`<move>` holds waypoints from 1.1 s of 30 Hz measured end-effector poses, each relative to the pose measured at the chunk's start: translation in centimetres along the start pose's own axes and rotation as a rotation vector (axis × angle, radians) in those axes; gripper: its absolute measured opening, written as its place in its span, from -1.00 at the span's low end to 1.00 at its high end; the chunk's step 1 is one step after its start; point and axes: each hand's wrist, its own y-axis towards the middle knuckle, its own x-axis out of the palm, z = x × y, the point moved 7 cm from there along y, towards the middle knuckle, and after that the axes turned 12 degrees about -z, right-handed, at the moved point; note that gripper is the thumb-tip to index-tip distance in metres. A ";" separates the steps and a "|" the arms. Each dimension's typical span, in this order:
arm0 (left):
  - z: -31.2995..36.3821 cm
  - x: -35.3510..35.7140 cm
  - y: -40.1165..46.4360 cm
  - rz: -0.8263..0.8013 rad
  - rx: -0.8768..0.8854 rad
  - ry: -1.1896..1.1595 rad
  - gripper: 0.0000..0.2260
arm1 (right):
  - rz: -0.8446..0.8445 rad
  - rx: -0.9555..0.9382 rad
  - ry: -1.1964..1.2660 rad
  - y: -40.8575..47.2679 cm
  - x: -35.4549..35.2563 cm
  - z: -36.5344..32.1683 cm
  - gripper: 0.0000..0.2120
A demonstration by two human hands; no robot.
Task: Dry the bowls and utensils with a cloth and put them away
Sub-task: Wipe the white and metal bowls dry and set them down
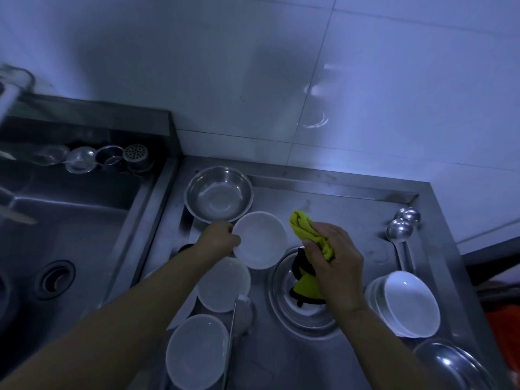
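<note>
The left hand [218, 238] is pinching the edge of a white bowl [260, 240], just in front of the big metal bowl [219, 194]. The right hand [334, 256] is squeezing a yellow cloth [311, 235], right beside the white bowl.

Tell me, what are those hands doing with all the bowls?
A person is drying dishes at a steel counter. The left hand holds a white bowl by its rim, and the right hand grips a yellow cloth beside it. More white bowls and two ladles sit nearby.
</note>
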 end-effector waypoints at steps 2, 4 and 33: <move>0.0 0.0 -2.3 -0.071 0.017 -0.159 -0.74 | -0.006 0.002 0.003 -0.9 0.2 -1.3 -0.70; 0.1 -0.6 -5.6 -0.116 0.030 -0.255 -0.79 | -0.002 0.002 0.005 -1.9 0.5 -3.0 -0.73; -8.8 -6.0 -34.5 0.186 0.423 0.418 -0.60 | 0.126 -0.185 -0.035 -20.3 6.1 -21.9 -0.66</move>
